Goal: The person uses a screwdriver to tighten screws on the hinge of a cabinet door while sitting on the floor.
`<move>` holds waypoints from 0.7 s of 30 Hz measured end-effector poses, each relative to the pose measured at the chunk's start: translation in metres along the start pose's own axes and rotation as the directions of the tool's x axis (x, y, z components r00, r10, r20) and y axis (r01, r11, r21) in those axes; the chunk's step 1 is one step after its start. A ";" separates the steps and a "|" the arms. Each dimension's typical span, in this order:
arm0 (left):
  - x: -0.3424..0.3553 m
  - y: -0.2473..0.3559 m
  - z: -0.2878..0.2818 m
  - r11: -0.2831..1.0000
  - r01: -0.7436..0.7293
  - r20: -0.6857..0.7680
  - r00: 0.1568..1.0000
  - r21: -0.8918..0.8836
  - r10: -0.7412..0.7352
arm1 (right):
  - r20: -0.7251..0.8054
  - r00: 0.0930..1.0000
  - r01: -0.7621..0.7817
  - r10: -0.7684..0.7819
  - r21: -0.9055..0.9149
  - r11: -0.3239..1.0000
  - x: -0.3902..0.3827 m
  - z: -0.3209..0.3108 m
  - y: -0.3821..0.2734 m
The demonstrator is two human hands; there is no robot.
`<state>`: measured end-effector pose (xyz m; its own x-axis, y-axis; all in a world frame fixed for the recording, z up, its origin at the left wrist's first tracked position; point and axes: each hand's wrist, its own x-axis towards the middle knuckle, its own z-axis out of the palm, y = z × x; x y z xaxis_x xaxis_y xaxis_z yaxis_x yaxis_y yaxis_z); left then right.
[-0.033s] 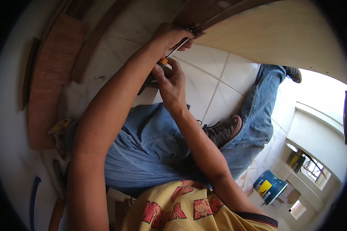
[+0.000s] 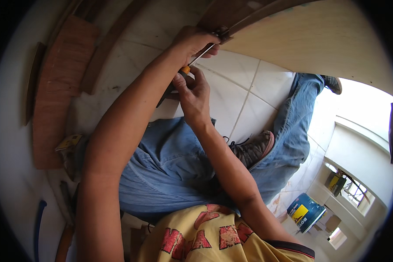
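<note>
My right hand (image 2: 194, 97) is closed around the black and orange handle of a screwdriver (image 2: 186, 70). Its thin metal shaft slants up and to the right, toward a small dark metal piece (image 2: 221, 32) at the corner of a large pale wooden panel (image 2: 310, 43). Beside the shaft's tip, my left hand (image 2: 197, 43) has its fingers curled in at the metal piece. Whatever these fingers hold is mostly hidden by the hand itself. The tip's exact contact is too small to tell.
Reddish-brown boards (image 2: 59, 96) lean at the left. My jeans-clad legs (image 2: 161, 170) spread over white floor tiles (image 2: 238, 74). A blue paint can (image 2: 306, 212) stands at the lower right, and a blue tube (image 2: 39, 227) is at the lower left.
</note>
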<state>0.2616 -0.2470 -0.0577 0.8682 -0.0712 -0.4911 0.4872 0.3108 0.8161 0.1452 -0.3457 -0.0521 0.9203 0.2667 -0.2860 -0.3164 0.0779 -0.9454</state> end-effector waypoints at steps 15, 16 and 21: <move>-0.025 0.004 0.003 0.907 0.010 0.070 0.997 0.422 -0.043 | -0.092 0.995 -0.023 0.034 0.116 0.993 -0.024 -0.027 0.006; -0.031 0.002 0.008 0.843 0.024 0.114 0.988 0.537 -0.101 | -0.116 0.993 -0.030 0.038 0.073 0.997 -0.024 -0.033 -0.002; -0.090 -0.002 -0.007 0.673 -0.118 0.228 0.971 0.730 -0.077 | 0.185 0.983 0.024 0.019 -0.223 0.975 -0.011 -0.072 -0.020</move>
<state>0.1818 -0.2341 -0.0170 0.8268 -0.3094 -0.4698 0.2942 -0.4739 0.8300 0.1581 -0.4190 -0.0409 0.8559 0.4413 -0.2697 -0.2354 -0.1320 -0.9629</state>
